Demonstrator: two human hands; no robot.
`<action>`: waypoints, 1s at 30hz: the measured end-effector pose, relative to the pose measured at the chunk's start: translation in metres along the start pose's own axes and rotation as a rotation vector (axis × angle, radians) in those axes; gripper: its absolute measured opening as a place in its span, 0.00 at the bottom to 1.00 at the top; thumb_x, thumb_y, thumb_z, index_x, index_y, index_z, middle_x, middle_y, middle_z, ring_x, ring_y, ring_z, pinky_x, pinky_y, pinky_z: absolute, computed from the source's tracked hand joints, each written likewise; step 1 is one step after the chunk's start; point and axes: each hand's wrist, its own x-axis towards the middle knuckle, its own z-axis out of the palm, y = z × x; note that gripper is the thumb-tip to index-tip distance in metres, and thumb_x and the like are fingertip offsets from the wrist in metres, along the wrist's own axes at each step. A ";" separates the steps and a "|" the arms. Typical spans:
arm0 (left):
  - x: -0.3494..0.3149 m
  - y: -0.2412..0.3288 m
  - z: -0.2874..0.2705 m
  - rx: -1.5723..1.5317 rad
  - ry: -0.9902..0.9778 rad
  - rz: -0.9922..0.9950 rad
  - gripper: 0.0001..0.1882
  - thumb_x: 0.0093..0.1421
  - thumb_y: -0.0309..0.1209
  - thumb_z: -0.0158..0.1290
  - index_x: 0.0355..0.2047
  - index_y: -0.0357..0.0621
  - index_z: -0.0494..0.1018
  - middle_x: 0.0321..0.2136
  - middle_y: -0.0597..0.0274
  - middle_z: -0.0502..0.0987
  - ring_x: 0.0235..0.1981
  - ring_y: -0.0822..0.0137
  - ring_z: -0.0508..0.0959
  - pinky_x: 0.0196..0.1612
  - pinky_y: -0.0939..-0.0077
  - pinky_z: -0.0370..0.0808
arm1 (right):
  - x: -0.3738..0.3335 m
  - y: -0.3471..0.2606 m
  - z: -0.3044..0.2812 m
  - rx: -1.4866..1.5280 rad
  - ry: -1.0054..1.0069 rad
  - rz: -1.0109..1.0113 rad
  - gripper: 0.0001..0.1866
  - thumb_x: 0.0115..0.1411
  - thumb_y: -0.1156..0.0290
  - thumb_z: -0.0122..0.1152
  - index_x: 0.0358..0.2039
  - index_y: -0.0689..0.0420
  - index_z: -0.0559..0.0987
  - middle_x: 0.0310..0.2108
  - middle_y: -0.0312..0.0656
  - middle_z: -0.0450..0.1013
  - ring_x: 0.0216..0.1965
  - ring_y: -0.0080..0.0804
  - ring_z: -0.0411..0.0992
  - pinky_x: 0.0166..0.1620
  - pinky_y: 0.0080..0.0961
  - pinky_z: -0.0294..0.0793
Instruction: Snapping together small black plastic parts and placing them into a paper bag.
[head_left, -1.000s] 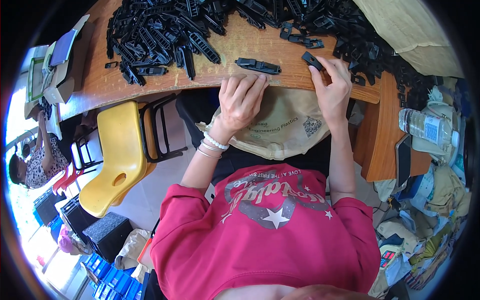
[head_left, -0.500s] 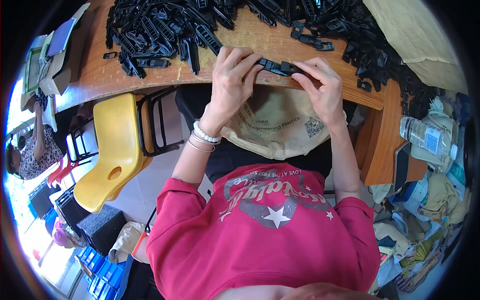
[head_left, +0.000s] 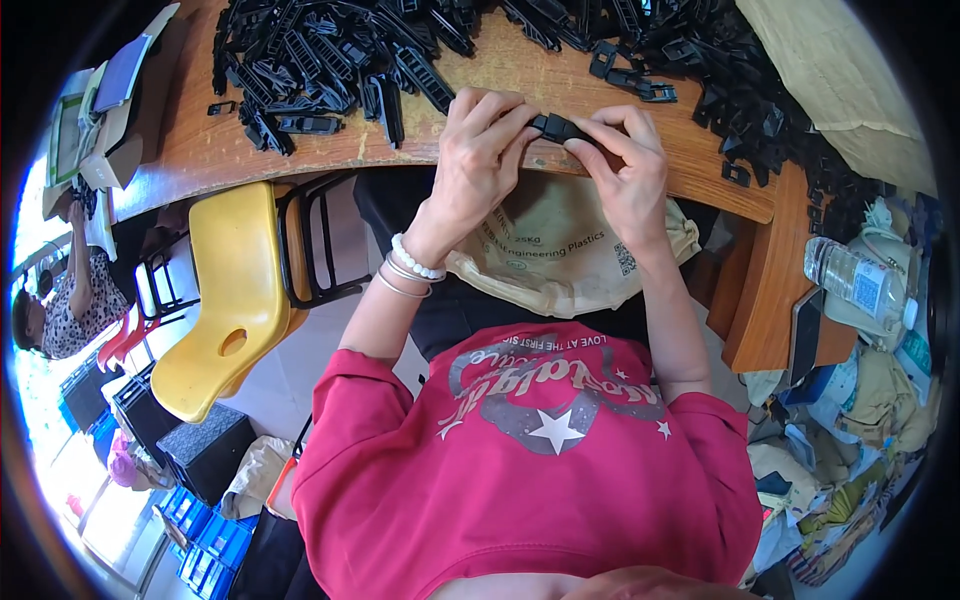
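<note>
Both hands meet over the near edge of a wooden table (head_left: 200, 150). My left hand (head_left: 480, 150), with bead bracelets at the wrist, and my right hand (head_left: 625, 165) pinch the two ends of one black plastic buckle piece (head_left: 557, 127) between fingertips. Large heaps of black plastic parts (head_left: 330, 60) cover the table beyond my hands, with more piled to the right (head_left: 760, 110). A tan sack (head_left: 570, 245) lies open on my lap under the hands.
A yellow plastic chair (head_left: 225, 300) stands to my left. Another person (head_left: 65, 300) sits at far left. A plastic water bottle (head_left: 855, 285) and bags of clutter lie at right. Blue crates (head_left: 205, 530) sit on the floor lower left.
My hands lifted from flat on the table edge, picked up black pieces and came together, now holding the buckle piece between them.
</note>
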 end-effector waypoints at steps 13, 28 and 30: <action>0.012 -0.029 -0.057 0.650 -0.143 0.195 0.20 0.49 0.21 0.53 0.45 0.46 0.73 0.46 0.54 0.70 0.49 0.55 0.70 0.49 0.62 0.67 | 0.028 0.047 -0.050 -0.521 0.175 -0.172 0.08 0.52 0.76 0.66 0.35 0.59 0.79 0.40 0.38 0.72 0.42 0.39 0.70 0.47 0.34 0.69; 0.013 0.001 -0.001 -0.087 -0.107 -0.130 0.11 0.49 0.23 0.64 0.35 0.38 0.81 0.33 0.60 0.77 0.36 0.60 0.73 0.40 0.70 0.72 | 0.003 0.028 -0.046 -0.173 0.150 -0.052 0.12 0.53 0.79 0.67 0.39 0.62 0.81 0.31 0.40 0.73 0.28 0.27 0.72 0.36 0.20 0.72; 0.010 0.000 -0.002 -0.099 -0.135 -0.113 0.12 0.48 0.25 0.64 0.35 0.39 0.80 0.33 0.60 0.76 0.36 0.60 0.72 0.40 0.68 0.70 | -0.002 0.019 -0.051 -0.109 0.046 0.189 0.12 0.53 0.78 0.67 0.40 0.61 0.81 0.29 0.38 0.73 0.27 0.25 0.71 0.33 0.20 0.72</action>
